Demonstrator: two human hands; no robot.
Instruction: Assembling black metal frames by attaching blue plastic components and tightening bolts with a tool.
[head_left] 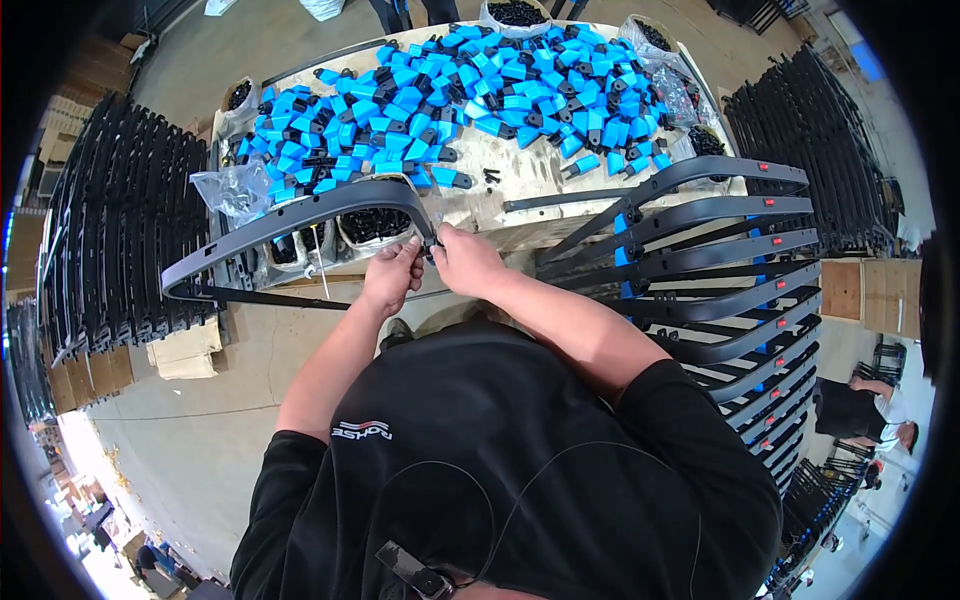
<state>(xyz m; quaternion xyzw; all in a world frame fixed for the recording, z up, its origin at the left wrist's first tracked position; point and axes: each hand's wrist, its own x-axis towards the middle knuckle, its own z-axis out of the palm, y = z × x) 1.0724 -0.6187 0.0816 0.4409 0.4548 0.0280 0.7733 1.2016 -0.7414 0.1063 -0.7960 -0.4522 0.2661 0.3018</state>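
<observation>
One black frame [300, 210], bent end held
Left hand [393, 275] — fingers drawn together, grasp unclear. Right hand [467, 260] — closed on the frame end lying between the hands. Blue pieces [408, 98] lie beyond both.

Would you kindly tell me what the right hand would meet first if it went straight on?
Most likely the bent end of the black frame: the right hand points up and left toward it, seemingly touching it, though depth is unclear.
</observation>
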